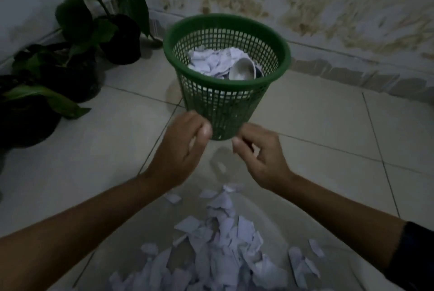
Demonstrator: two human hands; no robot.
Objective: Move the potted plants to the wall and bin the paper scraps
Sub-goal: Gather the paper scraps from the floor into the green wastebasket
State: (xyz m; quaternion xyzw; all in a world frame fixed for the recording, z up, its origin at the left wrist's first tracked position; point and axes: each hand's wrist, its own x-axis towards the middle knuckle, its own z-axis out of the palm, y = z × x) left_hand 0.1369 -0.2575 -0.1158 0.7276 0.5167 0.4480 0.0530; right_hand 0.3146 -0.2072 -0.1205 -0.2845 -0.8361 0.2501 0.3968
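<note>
Ahead, green bin (225, 74) past both hands, plants (70, 56) wallside

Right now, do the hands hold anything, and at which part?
Nothing is clearly held. The left hand and right hand have loosely curled fingers near the base of the green basket, apparently empty.

Dim, bluish light; slight motion blur; edges perhaps bowed by wide-angle lens.
</note>
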